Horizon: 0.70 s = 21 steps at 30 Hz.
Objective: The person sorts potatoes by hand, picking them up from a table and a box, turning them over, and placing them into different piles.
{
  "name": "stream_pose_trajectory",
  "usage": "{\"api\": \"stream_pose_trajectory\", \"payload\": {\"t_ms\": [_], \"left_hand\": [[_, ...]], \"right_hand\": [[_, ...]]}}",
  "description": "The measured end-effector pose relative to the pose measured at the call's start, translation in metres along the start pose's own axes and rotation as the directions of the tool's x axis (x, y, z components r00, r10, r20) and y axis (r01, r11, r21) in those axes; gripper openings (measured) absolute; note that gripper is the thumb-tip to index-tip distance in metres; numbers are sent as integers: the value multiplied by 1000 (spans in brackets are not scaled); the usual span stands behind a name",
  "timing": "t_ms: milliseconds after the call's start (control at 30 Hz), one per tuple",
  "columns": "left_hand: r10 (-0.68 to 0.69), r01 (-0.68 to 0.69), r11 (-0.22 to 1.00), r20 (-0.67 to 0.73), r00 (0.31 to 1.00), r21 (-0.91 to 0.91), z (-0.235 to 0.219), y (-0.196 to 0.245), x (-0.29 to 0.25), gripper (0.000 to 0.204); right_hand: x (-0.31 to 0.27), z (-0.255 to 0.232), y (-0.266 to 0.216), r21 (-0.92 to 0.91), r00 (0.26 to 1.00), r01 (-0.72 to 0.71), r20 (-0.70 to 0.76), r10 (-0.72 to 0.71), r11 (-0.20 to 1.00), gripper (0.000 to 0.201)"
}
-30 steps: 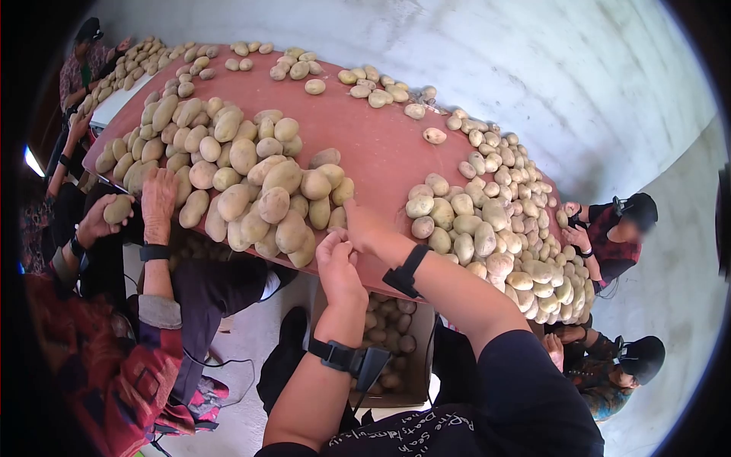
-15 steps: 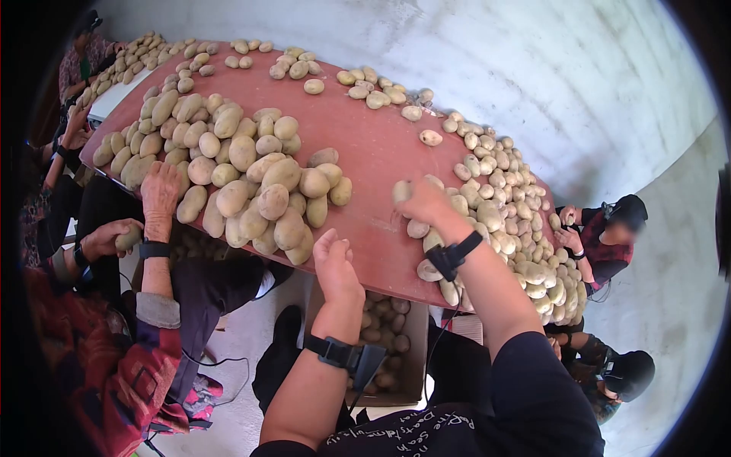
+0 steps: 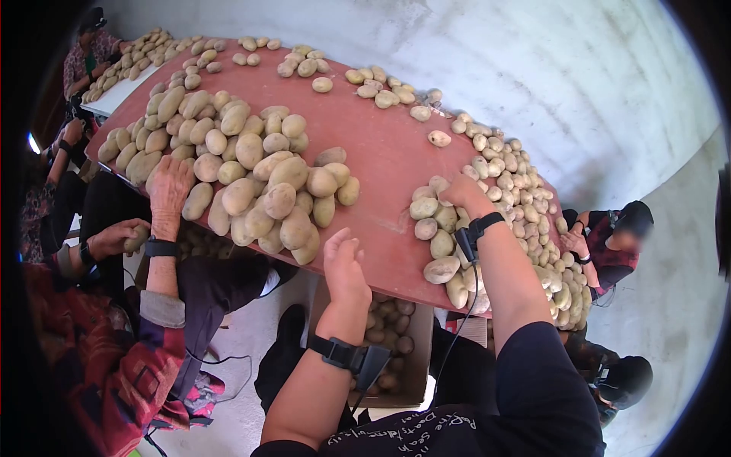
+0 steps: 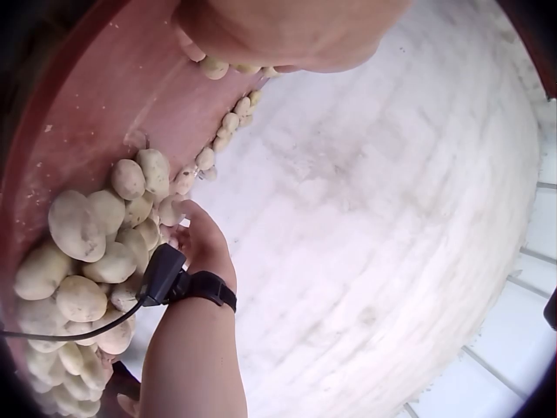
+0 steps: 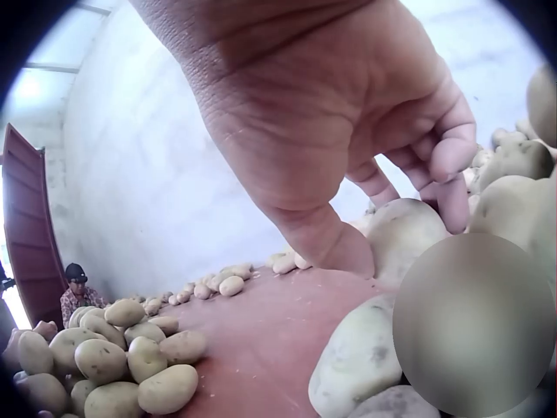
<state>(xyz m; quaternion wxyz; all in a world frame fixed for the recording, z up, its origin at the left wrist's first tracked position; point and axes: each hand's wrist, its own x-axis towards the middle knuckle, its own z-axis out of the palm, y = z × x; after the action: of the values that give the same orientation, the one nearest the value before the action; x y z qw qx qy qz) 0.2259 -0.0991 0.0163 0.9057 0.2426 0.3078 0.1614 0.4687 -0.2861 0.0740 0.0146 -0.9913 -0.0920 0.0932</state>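
Observation:
My right hand reaches down at the near-left side of the right-hand potato pile. In the right wrist view its thumb and fingers curl round a pale potato low over the red table, beside other potatoes. My left hand hovers at the table's front edge with loosely bent fingers and nothing in it, to the right of the large left-hand heap. In the left wrist view the left hand fills the top, and my right hand is at the pile.
A box of potatoes stands below the table edge. Small potato groups lie along the far edge of the red table. At left, a neighbour's hand rests by the heap; the other holds a potato. Other people sit around.
My right hand has moved from beside my left hand, rightward with a potato, and down onto the right-hand pile. My left hand stays near the table edge, now apart from it.

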Motion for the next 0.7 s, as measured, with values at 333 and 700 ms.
{"api": "stream_pose_trajectory", "payload": {"t_ms": [333, 700], "left_hand": [[6, -5, 999, -8, 1000, 43, -1, 1, -2, 30], [27, -27, 1000, -33, 999, 10, -3, 3, 2, 33]], "right_hand": [[-9, 9, -47, -236, 979, 98, -150, -135, 967, 44], [-21, 79, -180, 240, 952, 297, -5, -305, 924, 63]]}}
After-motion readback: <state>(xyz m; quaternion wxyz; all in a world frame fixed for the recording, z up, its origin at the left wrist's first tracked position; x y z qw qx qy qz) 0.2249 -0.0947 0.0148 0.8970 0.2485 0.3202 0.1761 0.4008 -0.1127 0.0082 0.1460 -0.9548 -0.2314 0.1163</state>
